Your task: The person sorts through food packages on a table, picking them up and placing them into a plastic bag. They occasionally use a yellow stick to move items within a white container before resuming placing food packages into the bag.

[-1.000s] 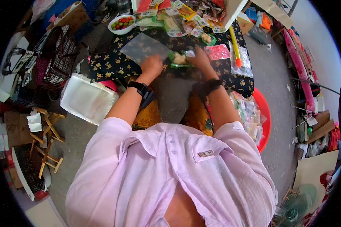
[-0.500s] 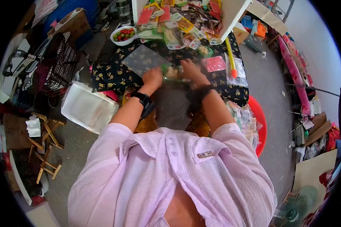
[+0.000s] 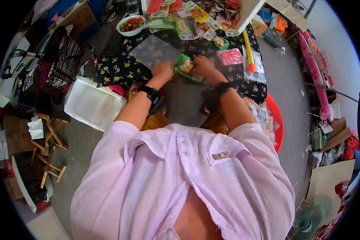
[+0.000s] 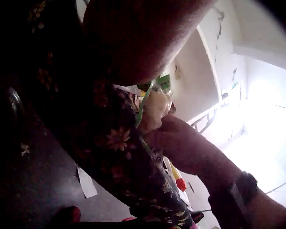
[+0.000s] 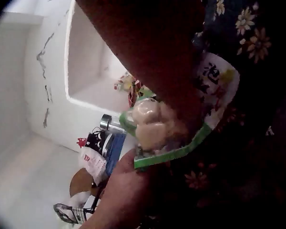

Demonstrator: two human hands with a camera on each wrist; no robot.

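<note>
A green-edged clear food packet with pale lumpy pieces inside is held near the table's front edge. My left hand is at the packet's left side; in the right wrist view the fingers of that left hand pinch its green border. On the other side my right hand grips the packet's right end, which carries a white printed label seen in the right wrist view. The left wrist view shows this right hand against the packet. A clear plastic sheet lies just beyond my left hand.
Several food packets are heaped at the back before a white box. Nearby are a bowl of small red and green fruit, a pink packet and a yellow stick with an orange tip. A red basin stands below right.
The packet has turned from lying level to a steeper slant between the hands. My right hand has moved inward and lower on it. The left hand stays near its left side.
</note>
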